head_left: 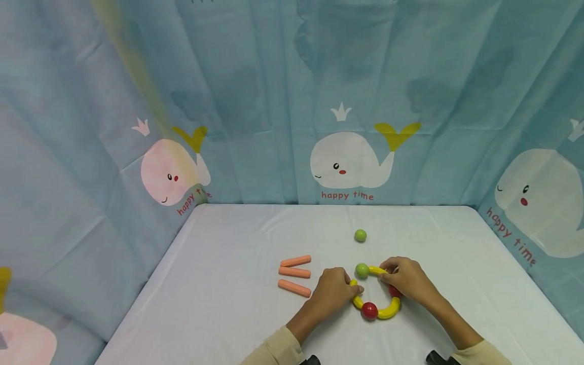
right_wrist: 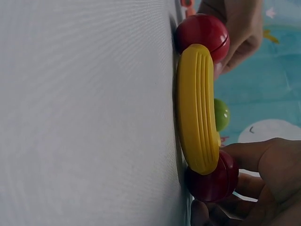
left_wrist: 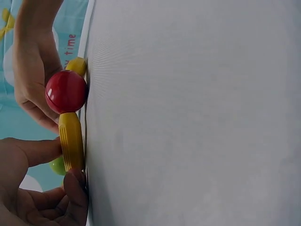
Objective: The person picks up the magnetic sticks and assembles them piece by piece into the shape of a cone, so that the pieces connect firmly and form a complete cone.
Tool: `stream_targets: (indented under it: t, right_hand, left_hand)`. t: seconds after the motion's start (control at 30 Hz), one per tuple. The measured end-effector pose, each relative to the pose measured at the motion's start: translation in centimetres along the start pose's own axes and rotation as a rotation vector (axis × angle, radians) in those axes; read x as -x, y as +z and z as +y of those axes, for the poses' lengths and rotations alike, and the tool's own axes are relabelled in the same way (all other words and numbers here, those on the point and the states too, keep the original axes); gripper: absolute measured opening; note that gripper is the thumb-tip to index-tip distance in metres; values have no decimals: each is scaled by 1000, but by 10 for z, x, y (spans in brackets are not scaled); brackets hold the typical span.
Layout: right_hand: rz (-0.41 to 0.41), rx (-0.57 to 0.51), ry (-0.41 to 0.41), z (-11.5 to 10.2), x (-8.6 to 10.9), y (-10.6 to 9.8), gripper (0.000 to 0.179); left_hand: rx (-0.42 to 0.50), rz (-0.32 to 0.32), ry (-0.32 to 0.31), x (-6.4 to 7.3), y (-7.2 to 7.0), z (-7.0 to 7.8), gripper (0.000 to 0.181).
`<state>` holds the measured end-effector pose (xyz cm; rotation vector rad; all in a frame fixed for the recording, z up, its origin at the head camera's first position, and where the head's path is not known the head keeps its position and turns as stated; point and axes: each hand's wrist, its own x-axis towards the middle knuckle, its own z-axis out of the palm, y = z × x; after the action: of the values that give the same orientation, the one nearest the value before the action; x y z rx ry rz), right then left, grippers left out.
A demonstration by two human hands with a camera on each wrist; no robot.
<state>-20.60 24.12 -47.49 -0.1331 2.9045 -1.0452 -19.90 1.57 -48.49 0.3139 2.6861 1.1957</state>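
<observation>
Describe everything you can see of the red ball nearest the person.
The red ball is round and glossy, plastic-looking, with a thin seam line. It rests on the white table, touching a yellow curved piece on each side. The left hand pinches the left piece, apparently not touching the ball.

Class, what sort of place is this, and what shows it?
Probably a play corner or indoor filming booth: whale curtains hang behind and beside a white table holding toy balls.

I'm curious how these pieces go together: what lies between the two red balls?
One curved yellow piece spans from one red ball to the other; the right wrist view shows it clearly.
</observation>
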Motion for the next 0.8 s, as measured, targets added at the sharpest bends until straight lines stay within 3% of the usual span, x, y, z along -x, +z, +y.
stream_targets:
  t: [0.17, 0.37, 0.67, 0.8]
  right_hand:
    - [-2, -1, 11, 0, 0, 1, 19]
    - [3, 2, 4, 1, 1, 1, 19]
    - [-1, -13, 7, 1, 3, 1, 20]
    - [-2, -20, 11, 1, 3, 1, 20]
  left_hand:
    - [15, 3, 2, 1, 0, 2, 25]
    - [33, 29, 58, 0, 0, 3, 22]
    - [56, 69, 81, -10, -2, -1, 19]
    - [41, 55, 88, -13, -2, 0, 19]
